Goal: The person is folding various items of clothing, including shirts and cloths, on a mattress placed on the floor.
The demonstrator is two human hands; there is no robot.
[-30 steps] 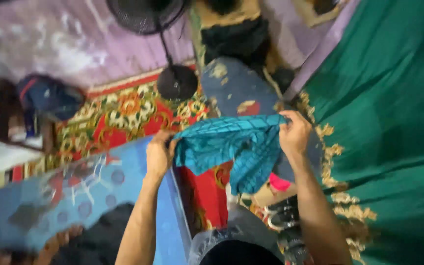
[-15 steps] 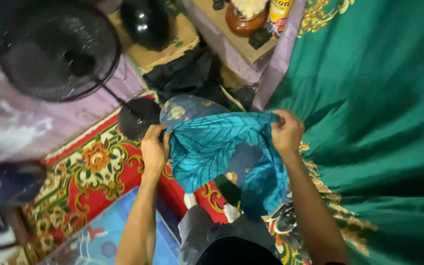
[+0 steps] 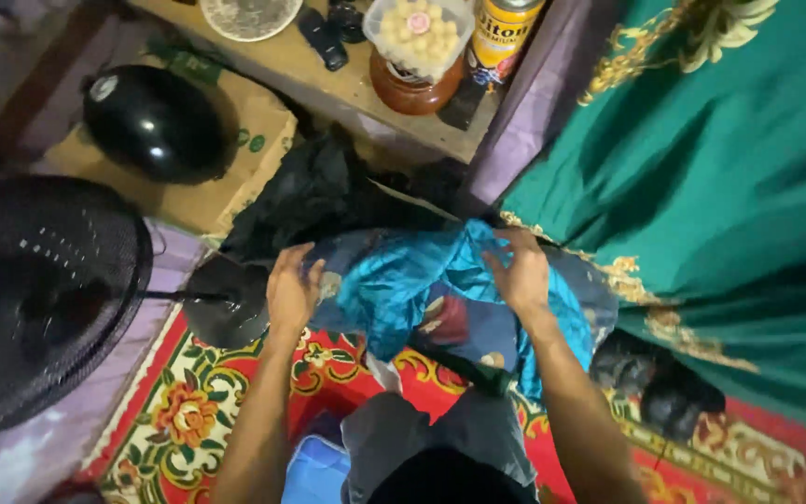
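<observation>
A teal patterned cloth hangs bunched between my two hands. My left hand grips its left edge, and my right hand grips its right side. The cloth sags in the middle over a dark blue cushion with floral patches that lies on the red patterned carpet. Both of my forearms reach up from the bottom of the view.
A green curtain with gold trim fills the right. A black standing fan is at the left, its round base beside my left hand. A black helmet rests on a cardboard box. A shelf holds a jar and a can.
The view has tilted toward the shelf and helmet. My hands have come closer together and lower, so the cloth, earlier stretched flat, is now bunched over the cushion.
</observation>
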